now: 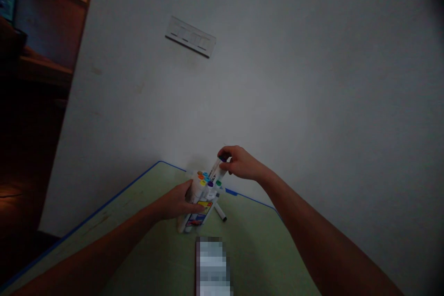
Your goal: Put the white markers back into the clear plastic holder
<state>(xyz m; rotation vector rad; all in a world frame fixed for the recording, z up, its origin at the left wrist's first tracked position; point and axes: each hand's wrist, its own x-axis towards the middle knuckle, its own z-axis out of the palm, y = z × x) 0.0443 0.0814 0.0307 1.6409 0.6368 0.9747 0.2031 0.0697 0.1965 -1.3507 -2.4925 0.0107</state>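
Note:
A clear pack of markers (200,203) stands on the green table (138,240), its coloured caps pointing up. My left hand (180,201) wraps around the pack's left side and holds it. My right hand (239,163) pinches the top of a white marker with a purple cap (218,169) that sticks up out of the pack. One loose white marker (220,213) lies on the table just right of the pack.
The table has a blue edge (104,206) and stands against a white wall with a switch plate (190,37). A blurred rectangular object (213,266) lies near the front. Dark wooden shelving (34,69) is at the left.

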